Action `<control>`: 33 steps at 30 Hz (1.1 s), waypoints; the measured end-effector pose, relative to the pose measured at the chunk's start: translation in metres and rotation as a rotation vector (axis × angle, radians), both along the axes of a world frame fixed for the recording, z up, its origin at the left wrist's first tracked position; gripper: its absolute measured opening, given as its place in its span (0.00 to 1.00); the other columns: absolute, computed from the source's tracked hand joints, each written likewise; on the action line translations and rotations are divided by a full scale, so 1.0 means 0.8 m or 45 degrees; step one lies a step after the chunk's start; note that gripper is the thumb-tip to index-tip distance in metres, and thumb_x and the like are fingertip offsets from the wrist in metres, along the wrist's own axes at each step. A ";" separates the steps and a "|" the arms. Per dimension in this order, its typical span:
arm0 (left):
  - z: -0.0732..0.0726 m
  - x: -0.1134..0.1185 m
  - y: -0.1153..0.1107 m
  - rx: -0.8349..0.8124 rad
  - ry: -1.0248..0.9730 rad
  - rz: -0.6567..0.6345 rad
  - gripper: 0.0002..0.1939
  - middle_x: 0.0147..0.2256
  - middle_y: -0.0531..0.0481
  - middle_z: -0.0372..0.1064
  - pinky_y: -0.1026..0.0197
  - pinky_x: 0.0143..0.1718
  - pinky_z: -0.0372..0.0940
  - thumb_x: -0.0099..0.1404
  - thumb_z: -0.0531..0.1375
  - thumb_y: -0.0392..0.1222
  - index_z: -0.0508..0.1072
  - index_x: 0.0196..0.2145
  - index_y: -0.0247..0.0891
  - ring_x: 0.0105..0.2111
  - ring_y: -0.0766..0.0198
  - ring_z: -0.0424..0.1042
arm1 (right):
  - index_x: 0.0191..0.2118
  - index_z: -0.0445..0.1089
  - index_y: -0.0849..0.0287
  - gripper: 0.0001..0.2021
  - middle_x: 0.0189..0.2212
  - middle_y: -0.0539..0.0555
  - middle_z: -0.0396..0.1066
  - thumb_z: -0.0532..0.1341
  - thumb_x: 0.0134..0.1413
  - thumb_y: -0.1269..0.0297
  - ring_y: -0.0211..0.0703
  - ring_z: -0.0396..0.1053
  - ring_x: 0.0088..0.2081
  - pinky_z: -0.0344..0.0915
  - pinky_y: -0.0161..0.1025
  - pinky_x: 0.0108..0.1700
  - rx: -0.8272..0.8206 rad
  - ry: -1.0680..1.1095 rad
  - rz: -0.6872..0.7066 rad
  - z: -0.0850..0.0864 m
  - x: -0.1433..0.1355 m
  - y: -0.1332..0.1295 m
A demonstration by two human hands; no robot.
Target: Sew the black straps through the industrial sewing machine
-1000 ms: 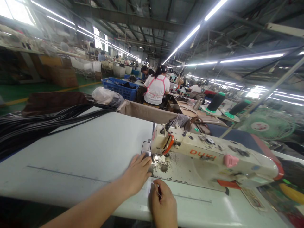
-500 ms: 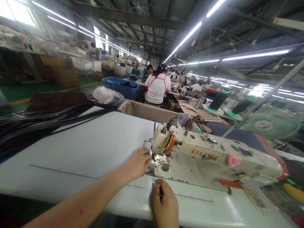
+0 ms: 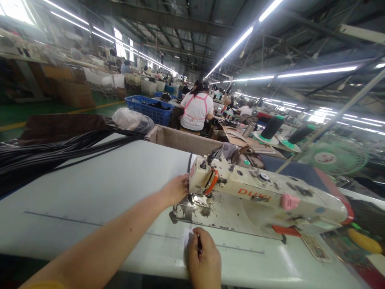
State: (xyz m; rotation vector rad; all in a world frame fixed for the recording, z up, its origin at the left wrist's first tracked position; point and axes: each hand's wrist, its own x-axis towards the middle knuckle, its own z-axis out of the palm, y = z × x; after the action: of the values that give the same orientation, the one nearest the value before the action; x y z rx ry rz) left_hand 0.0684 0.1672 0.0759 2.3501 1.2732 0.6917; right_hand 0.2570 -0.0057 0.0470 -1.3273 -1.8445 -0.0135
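My left hand [image 3: 177, 190] reaches to the needle end of a cream sewing machine [image 3: 252, 194]. Its fingers are stretched out against the left side of the machine head, with the tips partly hidden behind it. Below them, the metal presser foot [image 3: 199, 200] sits over the worn, spotted bed plate. My right hand [image 3: 206, 257] rests closed on the pale table [image 3: 129, 172] near its front edge. A small dark and metallic thing shows inside the curled fingers, too little of it to name.
Black strips [image 3: 60, 154] lie bundled on the table's left side. Behind the table stand a fabric-lined bin [image 3: 183, 138] and a blue crate [image 3: 148, 110]. Two black thread cones [image 3: 272, 127] and a green fan [image 3: 331, 156] are at right. A person in white [image 3: 197, 110] sits ahead.
My left hand has moved up and away from the presser foot, to the side of the machine head. My right hand stays closed by the table's front edge. The view has shifted slightly.
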 end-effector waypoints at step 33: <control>0.018 -0.002 -0.071 -0.346 0.030 0.389 0.06 0.41 0.48 0.75 0.60 0.45 0.71 0.63 0.65 0.32 0.81 0.36 0.40 0.39 0.60 0.77 | 0.42 0.70 0.56 0.10 0.30 0.51 0.75 0.51 0.69 0.70 0.42 0.74 0.28 0.64 0.37 0.30 0.027 -0.053 0.002 0.012 -0.005 -0.007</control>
State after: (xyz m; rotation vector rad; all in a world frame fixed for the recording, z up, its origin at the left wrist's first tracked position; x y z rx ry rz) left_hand 0.0668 0.1102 0.0900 1.9733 1.6443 0.5395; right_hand 0.2529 -0.0117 0.0566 -1.3200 -1.8751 -0.0596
